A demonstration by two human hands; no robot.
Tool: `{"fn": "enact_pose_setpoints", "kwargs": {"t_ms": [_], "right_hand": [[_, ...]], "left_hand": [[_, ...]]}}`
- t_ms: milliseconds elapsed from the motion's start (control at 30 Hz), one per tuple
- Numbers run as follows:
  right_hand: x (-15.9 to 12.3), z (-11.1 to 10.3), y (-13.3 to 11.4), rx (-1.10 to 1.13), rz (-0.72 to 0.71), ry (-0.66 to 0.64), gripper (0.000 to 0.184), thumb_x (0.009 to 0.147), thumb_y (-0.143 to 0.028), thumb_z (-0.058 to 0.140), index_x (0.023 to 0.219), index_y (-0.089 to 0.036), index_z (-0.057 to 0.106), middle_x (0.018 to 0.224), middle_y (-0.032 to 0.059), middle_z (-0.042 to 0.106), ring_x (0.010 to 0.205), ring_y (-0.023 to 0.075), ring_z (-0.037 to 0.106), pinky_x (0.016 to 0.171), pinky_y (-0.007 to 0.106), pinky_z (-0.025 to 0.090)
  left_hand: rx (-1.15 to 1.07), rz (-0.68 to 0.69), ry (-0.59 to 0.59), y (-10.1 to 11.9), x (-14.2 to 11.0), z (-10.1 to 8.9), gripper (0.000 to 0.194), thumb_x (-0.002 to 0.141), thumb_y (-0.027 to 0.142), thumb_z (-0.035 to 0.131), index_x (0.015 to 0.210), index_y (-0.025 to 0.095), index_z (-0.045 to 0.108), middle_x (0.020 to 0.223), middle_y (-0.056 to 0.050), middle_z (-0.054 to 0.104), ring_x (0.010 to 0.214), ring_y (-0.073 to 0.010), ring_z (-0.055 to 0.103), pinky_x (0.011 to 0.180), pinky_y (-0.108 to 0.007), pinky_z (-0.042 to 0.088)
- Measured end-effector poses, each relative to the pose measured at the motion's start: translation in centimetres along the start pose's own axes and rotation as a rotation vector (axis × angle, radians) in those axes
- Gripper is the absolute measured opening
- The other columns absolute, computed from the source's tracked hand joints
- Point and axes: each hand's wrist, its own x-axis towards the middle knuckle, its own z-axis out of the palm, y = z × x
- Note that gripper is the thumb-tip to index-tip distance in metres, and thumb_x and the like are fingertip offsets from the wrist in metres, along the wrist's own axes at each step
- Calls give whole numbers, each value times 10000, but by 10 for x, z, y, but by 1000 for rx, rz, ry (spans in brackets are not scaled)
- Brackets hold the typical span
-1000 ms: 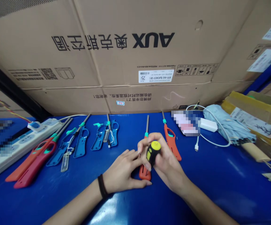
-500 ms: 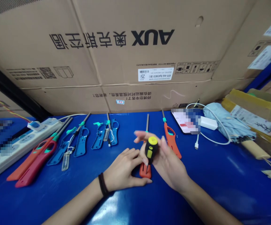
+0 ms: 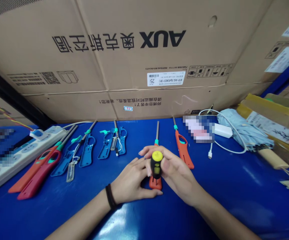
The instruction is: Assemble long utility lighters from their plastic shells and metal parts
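An orange gas lighter (image 3: 155, 184) lies on the blue table in front of me, its metal tube pointing away. My left hand (image 3: 131, 181) grips it from the left, thumb at the handle's near end; the fingertips are partly hidden. In my right hand (image 3: 175, 173) is a black and yellow screwdriver (image 3: 156, 165), held nearly upright between thumb and fingers. Its tip meets the lighter's handle, but the exact contact spot is too small to make out. My right hand covers the lighter's middle. Another orange lighter (image 3: 184, 153) rests just to the right.
Opened blue lighter shells (image 3: 86, 151) with loose wired parts lie left, beside a red lighter (image 3: 39, 176) and an orange one. A white power strip (image 3: 21, 155) borders the left side. A phone, white charger (image 3: 223, 130) and folded umbrella (image 3: 244, 130) sit right. Behind stands a large carton (image 3: 124, 70).
My right hand's fingers opened off the screwdriver handle, then closed around it again. The handle has tilted slightly toward the left. My left hand has stayed on the lighter.
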Motion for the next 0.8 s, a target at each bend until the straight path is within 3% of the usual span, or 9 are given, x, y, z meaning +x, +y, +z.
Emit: {"fn": "enact_pose_setpoints", "kwargs": {"t_ms": [33,133,233,333,433,533,600,700,800], "right_hand": [[0,0,-1,20,-10,-19,194,865,-394,562,974,-236,533,999,43,558,1002,178,525,911,357,399],[-1,-1,-1,96,-18,-10,288,782,-319,682,939,-271,445,925,-16,526,753,114,526,742,283,442],[-1,-4,2,61,16,43,293,855,-505,525,1009,-256,499,903,-3,501,638,100,465,742,292,437],[-1,-4,2,-6,44,35,401,925,-536,338,994,-215,567,936,43,528,782,143,526,850,332,416],[-2,0,-2,-7,-11,-28,219,876,-439,528,954,-235,516,1016,55,549,1007,183,515,849,334,425],[-3,0,-1,29,-26,-5,267,809,-397,639,946,-262,454,972,20,538,887,156,534,785,312,443],[-4,-1,0,18,6,25,277,860,-494,525,999,-257,494,942,23,520,811,146,530,781,314,442],[-4,-1,-1,-22,41,-18,429,923,-554,319,1028,-219,566,993,66,535,935,179,533,860,339,417],[-4,2,-5,-9,14,-89,226,884,-435,526,995,-239,529,1146,57,514,1066,174,497,923,341,385]], "left_hand": [[1,-5,-2,0,0,0,423,717,519,652,1009,217,598,1082,-65,602,1021,-256,552,876,-388,443],[26,-26,-18,0,0,1,451,715,531,647,1050,233,596,1053,-61,600,962,-249,561,844,-392,456],[50,-14,-22,-2,0,2,431,699,565,650,985,243,627,997,-56,612,918,-249,569,856,-418,444],[27,-14,-14,-1,0,1,389,704,539,660,940,231,631,1041,-60,615,987,-262,565,883,-414,433],[-4,-19,-5,1,1,-1,373,717,498,661,956,214,623,1022,-57,622,991,-251,567,867,-381,445],[-6,-24,-13,2,1,-1,388,714,498,663,979,217,623,1021,-55,616,930,-235,573,806,-350,461],[8,-16,-16,1,1,-1,360,709,519,663,920,228,640,998,-49,620,908,-231,575,800,-352,457],[18,-6,-15,0,1,-1,318,711,530,656,800,225,642,969,-45,632,958,-248,573,835,-373,445],[-23,-29,-16,1,2,-2,332,702,491,674,874,213,621,906,-36,641,904,-233,586,808,-367,464]]}}
